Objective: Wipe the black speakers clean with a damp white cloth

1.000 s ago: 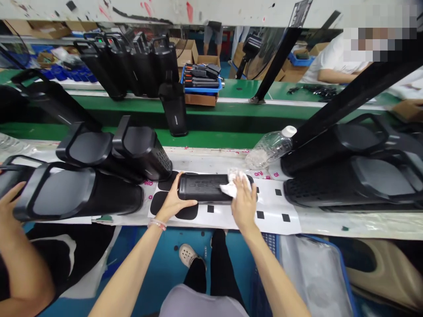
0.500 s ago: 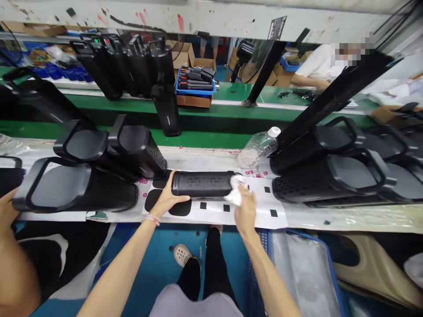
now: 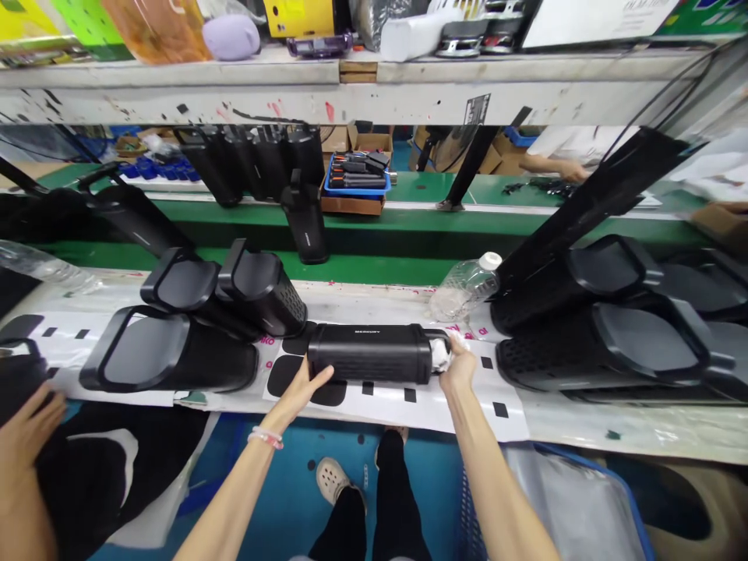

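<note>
A black speaker [image 3: 371, 353] lies on its side on a white sticker sheet [image 3: 449, 401] at the bench's near edge, its white brand lettering facing up. My left hand [image 3: 304, 387] grips its left end with the thumb on the front face. My right hand [image 3: 457, 366] presses a crumpled white cloth [image 3: 440, 354] against the speaker's right end, fingers closed round the cloth.
Several larger black speakers with handles lie to the left [image 3: 169, 358] and right [image 3: 601, 347]. A clear plastic bottle [image 3: 466, 287] lies behind. A green conveyor [image 3: 379, 234] carries upright speakers [image 3: 305, 218]. Another person's hand [image 3: 26, 432] is at far left. A blue bin [image 3: 561, 499] stands at lower right.
The speaker has been turned so the perforated face gave way to the lettered face. My right hand moved the cloth from the top to the right end. The camera tilted up.
</note>
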`<act>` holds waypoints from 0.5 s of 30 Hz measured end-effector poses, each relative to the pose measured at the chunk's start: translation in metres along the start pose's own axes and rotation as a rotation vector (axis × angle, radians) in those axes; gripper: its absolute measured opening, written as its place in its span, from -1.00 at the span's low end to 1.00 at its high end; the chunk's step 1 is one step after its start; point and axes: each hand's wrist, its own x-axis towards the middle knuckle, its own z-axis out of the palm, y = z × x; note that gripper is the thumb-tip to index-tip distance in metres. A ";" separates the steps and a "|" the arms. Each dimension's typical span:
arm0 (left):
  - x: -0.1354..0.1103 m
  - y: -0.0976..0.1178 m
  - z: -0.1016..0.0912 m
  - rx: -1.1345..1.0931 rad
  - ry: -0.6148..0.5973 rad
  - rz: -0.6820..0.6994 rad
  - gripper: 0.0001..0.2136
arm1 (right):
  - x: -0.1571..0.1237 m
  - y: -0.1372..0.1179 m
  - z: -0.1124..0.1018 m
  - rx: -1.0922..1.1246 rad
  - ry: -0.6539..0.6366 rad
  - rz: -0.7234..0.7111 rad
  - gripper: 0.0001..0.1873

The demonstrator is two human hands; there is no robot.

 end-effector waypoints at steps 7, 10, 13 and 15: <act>-0.004 -0.011 0.009 0.062 0.064 0.086 -0.24 | 0.013 -0.011 0.005 0.003 -0.092 -0.063 -0.51; -0.005 -0.016 0.016 0.054 0.075 0.088 -0.22 | 0.014 -0.022 0.000 -0.132 -0.121 -0.144 -0.42; -0.004 -0.012 0.015 0.059 0.052 0.094 -0.12 | 0.002 -0.037 -0.005 -0.305 -0.085 -0.270 -0.40; -0.002 -0.005 0.014 0.103 0.083 0.104 0.03 | -0.023 -0.041 0.003 -0.419 -0.071 -0.366 -0.42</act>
